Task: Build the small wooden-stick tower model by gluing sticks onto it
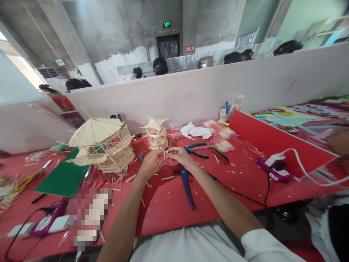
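My left hand (152,162) and my right hand (179,156) meet over the table, fingertips pinched around one small pale wooden piece (165,154), which is mostly covered by the fingers. Just beyond them stands a small pavilion model (156,136) made of wooden sticks. Below my right hand lies a blue glue gun (186,185) with a black cord. Pliers with teal and black handles (200,155) rest to the right of that hand. A larger stick pavilion (100,145) with a wide roof stands to the left.
Stick scraps litter the red table (218,196). Bagged sticks (223,136), white tissue (195,130) and a pen cup (224,115) are at the back right. A red divider (280,142) and purple power strip (274,173) stand right. A green mat (61,178) lies left.
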The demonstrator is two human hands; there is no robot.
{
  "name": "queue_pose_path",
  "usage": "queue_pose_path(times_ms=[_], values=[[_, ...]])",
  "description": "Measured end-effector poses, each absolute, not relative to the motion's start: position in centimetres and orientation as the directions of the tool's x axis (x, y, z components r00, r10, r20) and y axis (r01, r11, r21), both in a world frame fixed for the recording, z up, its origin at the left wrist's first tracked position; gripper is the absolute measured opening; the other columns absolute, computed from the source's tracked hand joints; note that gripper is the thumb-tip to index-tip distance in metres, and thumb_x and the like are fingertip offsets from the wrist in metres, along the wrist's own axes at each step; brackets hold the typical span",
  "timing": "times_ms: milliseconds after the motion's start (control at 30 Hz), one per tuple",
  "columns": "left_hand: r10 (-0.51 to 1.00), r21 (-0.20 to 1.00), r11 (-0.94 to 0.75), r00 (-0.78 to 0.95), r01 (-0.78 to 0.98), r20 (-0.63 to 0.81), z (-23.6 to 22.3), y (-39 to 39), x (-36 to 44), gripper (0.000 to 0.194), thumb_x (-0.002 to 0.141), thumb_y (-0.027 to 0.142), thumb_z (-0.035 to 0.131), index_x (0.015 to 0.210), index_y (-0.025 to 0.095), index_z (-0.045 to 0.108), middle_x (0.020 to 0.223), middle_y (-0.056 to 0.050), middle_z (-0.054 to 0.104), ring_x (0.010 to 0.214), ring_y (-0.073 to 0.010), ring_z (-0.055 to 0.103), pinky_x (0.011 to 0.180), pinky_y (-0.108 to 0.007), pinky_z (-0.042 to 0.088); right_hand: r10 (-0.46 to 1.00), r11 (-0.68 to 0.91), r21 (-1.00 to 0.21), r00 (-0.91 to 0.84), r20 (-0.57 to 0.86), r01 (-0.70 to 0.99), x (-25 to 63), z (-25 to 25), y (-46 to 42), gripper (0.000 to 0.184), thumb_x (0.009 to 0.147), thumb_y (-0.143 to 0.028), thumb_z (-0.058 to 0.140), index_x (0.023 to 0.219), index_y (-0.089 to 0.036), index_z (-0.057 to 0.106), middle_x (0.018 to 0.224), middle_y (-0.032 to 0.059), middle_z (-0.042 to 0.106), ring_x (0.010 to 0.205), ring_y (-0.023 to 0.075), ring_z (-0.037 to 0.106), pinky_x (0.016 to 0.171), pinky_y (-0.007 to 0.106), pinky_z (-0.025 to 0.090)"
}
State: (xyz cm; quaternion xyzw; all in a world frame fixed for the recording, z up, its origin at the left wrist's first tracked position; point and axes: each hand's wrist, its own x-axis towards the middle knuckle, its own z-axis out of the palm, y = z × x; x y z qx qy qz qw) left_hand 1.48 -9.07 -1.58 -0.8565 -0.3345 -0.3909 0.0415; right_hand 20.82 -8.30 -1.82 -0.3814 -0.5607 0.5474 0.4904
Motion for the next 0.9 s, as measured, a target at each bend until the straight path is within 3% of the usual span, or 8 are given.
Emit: queue_pose_path(times_ms=[367, 900], values=[[0.527, 0.166, -0.792, 0.519, 0.588, 0.673, -1.81, -9.35, 1.90, 0.034, 0.091, 0.025, 0.056, 0.124, 0.020, 0.051, 0.116, -0.011, 0.066, 0.111, -0.0213, 0.062, 0.096, -0.036, 0.050, 0.959, 0.116, -0.992, -0.252, 0.127, -0.057, 20.90, -2.14, -8.17, 0.034, 0.062, -0.041, 0.079, 0.083, -0.015, 0.073, 0.071, 0.0034, 0.071, 0.056, 0.0110, 0.055, 0.050, 0.021, 0.040], [0.547, 0.201, -0.792, 0.525, 0.576, 0.652, -1.81, -9.43, 2.18, 0.035, 0.091, 0.020, 0.054, 0.126, 0.021, 0.051, 0.118, -0.011, 0.064, 0.113, -0.0216, 0.061, 0.097, -0.038, 0.049, 0.960, 0.174, -0.984, -0.214, 0.179, -0.044, 20.65, -2.73, -7.92, 0.036, 0.061, -0.044, 0.079, 0.081, -0.015, 0.073, 0.071, 0.0031, 0.070, 0.056, 0.0117, 0.054, 0.050, 0.022, 0.038]])
